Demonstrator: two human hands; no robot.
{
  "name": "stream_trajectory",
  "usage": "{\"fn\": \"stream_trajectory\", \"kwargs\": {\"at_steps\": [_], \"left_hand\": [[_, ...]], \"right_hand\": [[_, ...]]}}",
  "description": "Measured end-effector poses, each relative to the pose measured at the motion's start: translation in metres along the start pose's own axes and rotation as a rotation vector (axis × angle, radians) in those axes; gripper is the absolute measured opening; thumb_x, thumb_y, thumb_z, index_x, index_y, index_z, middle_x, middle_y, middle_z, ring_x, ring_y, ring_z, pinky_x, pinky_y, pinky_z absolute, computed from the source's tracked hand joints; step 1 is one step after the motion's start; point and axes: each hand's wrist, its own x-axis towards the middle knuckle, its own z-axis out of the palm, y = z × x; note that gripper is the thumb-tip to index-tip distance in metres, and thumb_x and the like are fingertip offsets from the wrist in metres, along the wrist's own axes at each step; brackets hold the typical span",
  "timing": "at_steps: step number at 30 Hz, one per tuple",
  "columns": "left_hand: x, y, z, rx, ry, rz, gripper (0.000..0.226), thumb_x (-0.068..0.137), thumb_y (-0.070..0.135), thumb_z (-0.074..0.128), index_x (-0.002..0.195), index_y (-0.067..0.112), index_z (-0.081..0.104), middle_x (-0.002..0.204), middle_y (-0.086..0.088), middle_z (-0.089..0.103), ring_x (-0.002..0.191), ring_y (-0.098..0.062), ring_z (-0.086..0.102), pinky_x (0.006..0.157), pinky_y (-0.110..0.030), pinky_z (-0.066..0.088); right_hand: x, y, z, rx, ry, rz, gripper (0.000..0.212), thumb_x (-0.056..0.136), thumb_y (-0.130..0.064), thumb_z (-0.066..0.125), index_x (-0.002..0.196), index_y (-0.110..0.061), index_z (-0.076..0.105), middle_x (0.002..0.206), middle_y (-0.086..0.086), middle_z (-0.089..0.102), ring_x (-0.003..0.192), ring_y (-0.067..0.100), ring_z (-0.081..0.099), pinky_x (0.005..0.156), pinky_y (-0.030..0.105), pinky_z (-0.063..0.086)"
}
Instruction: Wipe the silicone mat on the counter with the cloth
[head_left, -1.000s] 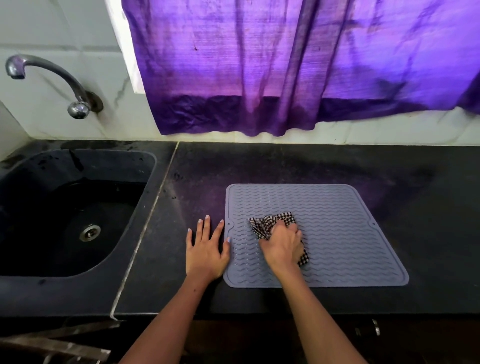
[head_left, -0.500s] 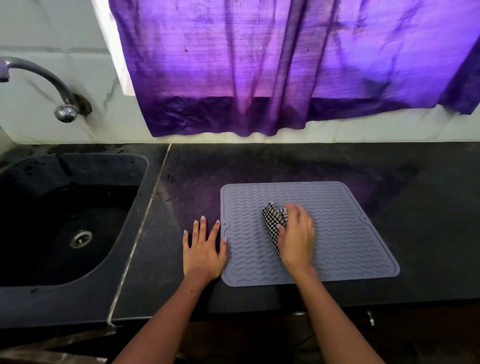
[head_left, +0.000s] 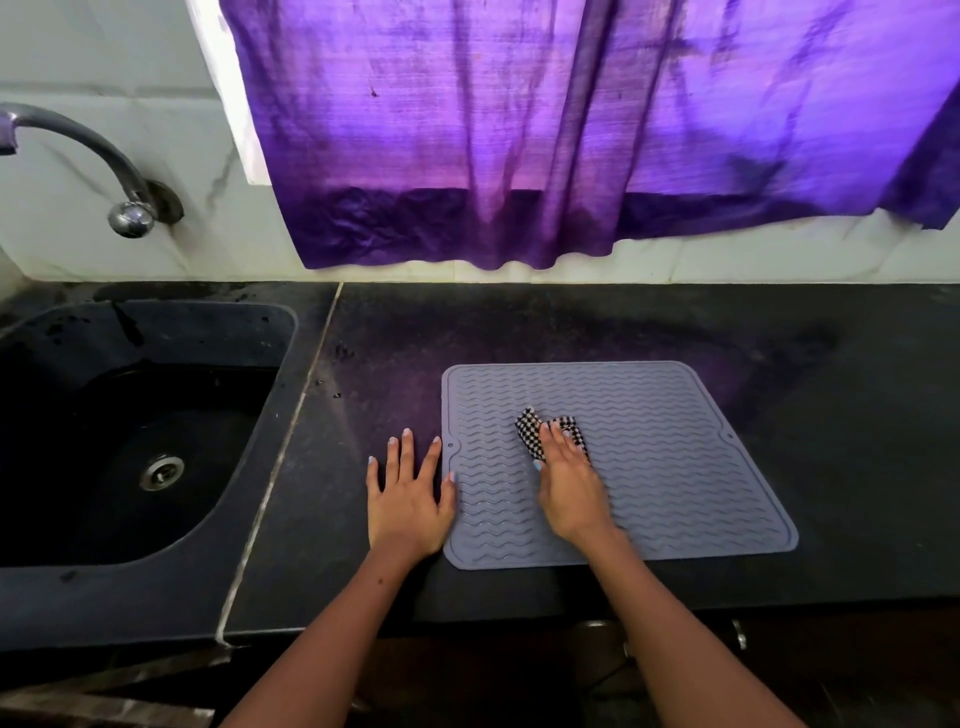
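Right hand (head_left: 569, 486) flat over checked cloth (head_left: 531, 431), mostly hidden, on mat (head_left: 675, 467); left hand (head_left: 410, 499) spread flat.

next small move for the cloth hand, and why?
Probably slide the right hand with the cloth toward the mat's right side. The cloth sits left of the mat's centre, and the left hand lies flat at the mat's left edge.

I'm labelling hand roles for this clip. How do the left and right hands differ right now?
The left hand lies on the bare counter beside the silicone mat, thumb at its edge; the right hand is on the mat. The left hand holds nothing; the right hand presses the checked cloth. The left hand's fingers are spread, the right hand's together. Both lie palm down.
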Motion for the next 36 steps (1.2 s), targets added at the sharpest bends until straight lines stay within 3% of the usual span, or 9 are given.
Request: {"fn": "stream_trajectory", "kwargs": {"at_steps": [5, 9, 13, 18, 21, 24, 28, 34, 36], "left_hand": [[0.0, 0.0, -0.001, 0.005, -0.037, 0.006, 0.088, 0.069, 0.06, -0.021, 0.149, 0.03, 0.0, 0.158, -0.006, -0.011, 0.145, -0.021, -0.013, 0.115, -0.046, -0.011], [0.003, -0.003, -0.003, 0.004, -0.064, 0.017, 0.09, 0.065, 0.055, -0.023, 0.149, 0.031, -0.003, 0.158, -0.004, -0.012, 0.145, -0.021, -0.013, 0.116, -0.045, -0.009], [0.003, -0.006, 0.0, 0.013, -0.032, 0.038, 0.087, 0.068, 0.051, -0.021, 0.15, 0.03, 0.001, 0.159, -0.006, -0.007, 0.146, -0.022, -0.009, 0.117, -0.046, -0.007], [0.001, -0.005, 0.002, 0.038, -0.023, 0.041, 0.085, 0.07, 0.048, -0.021, 0.15, 0.028, 0.0, 0.159, -0.008, -0.007, 0.146, -0.023, -0.009, 0.116, -0.046, -0.008], [0.003, -0.005, 0.003, 0.033, -0.025, 0.034, 0.085, 0.07, 0.05, -0.021, 0.15, 0.029, -0.001, 0.159, -0.008, -0.008, 0.146, -0.023, -0.009, 0.116, -0.046, -0.009], [0.003, -0.005, 0.001, 0.027, -0.044, 0.036, 0.088, 0.067, 0.052, -0.022, 0.149, 0.03, -0.001, 0.159, -0.006, -0.01, 0.146, -0.023, -0.011, 0.115, -0.046, -0.01], [0.006, -0.006, -0.004, -0.006, -0.104, 0.037, 0.093, 0.062, 0.056, -0.023, 0.149, 0.031, -0.003, 0.158, -0.005, -0.014, 0.145, -0.021, -0.015, 0.115, -0.045, -0.012], [0.007, -0.007, -0.011, -0.015, -0.177, 0.027, 0.054, 0.099, 0.044, 0.01, 0.149, 0.03, -0.007, 0.157, -0.004, -0.018, 0.144, -0.02, -0.019, 0.116, -0.044, -0.012], [0.007, -0.009, -0.01, 0.003, -0.182, 0.035, 0.055, 0.098, 0.045, 0.006, 0.149, 0.029, -0.007, 0.157, -0.005, -0.018, 0.144, -0.021, -0.019, 0.116, -0.044, -0.012]], "right_hand": [[0.018, -0.011, -0.04, 0.787, 0.11, 0.308, 0.045, 0.099, -0.009, 0.041, 0.143, -0.01, 0.036, 0.148, 0.006, 0.038, 0.133, 0.02, 0.04, 0.105, 0.02, 0.029], [0.002, -0.049, -0.025, 0.479, 0.13, 0.064, 0.05, 0.1, -0.017, 0.038, 0.148, -0.014, 0.023, 0.151, 0.004, 0.033, 0.138, 0.02, 0.033, 0.111, 0.026, 0.03], [-0.018, -0.06, 0.033, -0.045, 0.01, -0.096, 0.071, 0.089, -0.046, 0.001, 0.15, -0.009, 0.005, 0.159, 0.009, 0.005, 0.148, 0.02, 0.003, 0.114, 0.03, -0.01], [-0.014, -0.057, 0.041, -0.103, 0.023, -0.116, 0.09, 0.071, -0.045, -0.01, 0.15, -0.006, 0.007, 0.158, 0.01, 0.007, 0.147, 0.021, 0.008, 0.109, 0.027, -0.011], [-0.008, -0.052, 0.031, -0.052, -0.073, -0.112, 0.071, 0.086, -0.039, -0.003, 0.15, -0.01, 0.007, 0.159, 0.005, 0.006, 0.147, 0.018, 0.006, 0.112, 0.021, -0.008], [0.002, -0.046, 0.006, 0.316, -0.14, -0.031, 0.048, 0.101, -0.016, 0.034, 0.148, -0.015, 0.025, 0.152, 0.0, 0.028, 0.142, 0.019, 0.026, 0.113, 0.022, 0.016], [0.024, -0.041, -0.025, 0.888, -0.111, 0.283, 0.043, 0.099, -0.01, 0.039, 0.142, -0.011, 0.038, 0.146, 0.009, 0.042, 0.13, 0.023, 0.044, 0.108, 0.031, 0.033], [-0.012, -0.071, -0.005, 0.224, -0.048, -0.044, 0.052, 0.098, -0.01, 0.038, 0.148, -0.011, 0.024, 0.156, 0.006, 0.024, 0.144, 0.018, 0.023, 0.116, 0.025, 0.015], [-0.031, -0.077, 0.02, 0.014, 0.02, -0.14, 0.053, 0.09, -0.011, 0.046, 0.142, -0.005, 0.037, 0.151, 0.006, 0.032, 0.138, 0.021, 0.036, 0.112, 0.027, 0.028]]}}
